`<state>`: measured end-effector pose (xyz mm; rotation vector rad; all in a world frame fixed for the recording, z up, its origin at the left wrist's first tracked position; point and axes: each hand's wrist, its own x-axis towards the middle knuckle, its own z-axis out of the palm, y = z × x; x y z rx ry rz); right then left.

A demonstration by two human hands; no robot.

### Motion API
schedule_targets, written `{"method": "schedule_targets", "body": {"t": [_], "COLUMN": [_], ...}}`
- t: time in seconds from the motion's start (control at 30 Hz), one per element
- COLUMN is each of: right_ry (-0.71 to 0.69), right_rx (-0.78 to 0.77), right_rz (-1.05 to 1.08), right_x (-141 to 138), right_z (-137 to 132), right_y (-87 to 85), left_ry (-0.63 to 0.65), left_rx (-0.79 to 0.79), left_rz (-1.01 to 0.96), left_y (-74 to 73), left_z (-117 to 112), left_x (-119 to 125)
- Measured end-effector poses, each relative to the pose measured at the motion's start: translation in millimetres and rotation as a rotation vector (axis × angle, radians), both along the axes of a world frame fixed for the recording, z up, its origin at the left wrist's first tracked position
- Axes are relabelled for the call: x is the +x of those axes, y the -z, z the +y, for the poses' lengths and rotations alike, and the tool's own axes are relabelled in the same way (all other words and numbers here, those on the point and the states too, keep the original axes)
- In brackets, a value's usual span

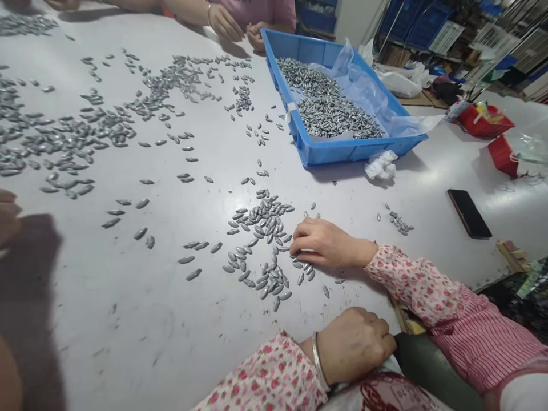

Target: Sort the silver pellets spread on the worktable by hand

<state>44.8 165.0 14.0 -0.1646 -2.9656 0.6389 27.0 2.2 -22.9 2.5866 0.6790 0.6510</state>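
Small grey spindle-shaped pieces (pixel 268 217) lie in a loose pile on the white table (pixel 141 319). My right hand (pixel 325 242), in a flowered sleeve cuff, rests at the pile's right side. Its fingers are bent and closed, their tips touching the table among the pieces; what they pinch, if anything, is hidden. Closer to me, my left hand (pixel 353 345), with a silver bangle (pixel 317 357) at the wrist, lies curled at the table's front edge. Its fingertips are turned out of sight, so any held thing is hidden.
A blue tray (pixel 363 149) with many grey pieces on a plastic liner stands at the back. Crumpled white paper (pixel 381 165), a phone (pixel 470 213) and red bins (pixel 486 121) are to the right. Co-workers' hands (pixel 225 23) show across the table and at the left edge.
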Motion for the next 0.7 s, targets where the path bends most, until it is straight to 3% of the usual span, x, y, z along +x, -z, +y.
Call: {"method": "schedule_targets", "body": {"t": [0.13, 0.27, 0.37, 0.53, 0.7], "right_ry": [0.006, 0.120, 0.171, -0.129, -0.250], "right_rx": [0.024, 0.071, 0.020, -0.183, 0.011], "right_rz": [-0.031, -0.052, 0.003, -0.020, -0.139], "right_x": [1, 2, 6, 17, 16], "right_z": [5, 6, 7, 6, -5], "right_y": [-0.4, -1.0, -4.8, -18.4, -19.9], "left_ry": [0.002, 0.005, 0.001, -0.010, -0.013], "left_rx": [-0.020, -0.027, -0.017, -0.033, -0.045], "left_rz": [0.000, -0.005, -0.007, -0.008, 0.000], "left_y": [-2.2, -1.8, -0.4, 0.1, -1.9], "left_z": [1, 1, 1, 0, 0], "left_x": [-1, 0, 0, 1, 0]}}
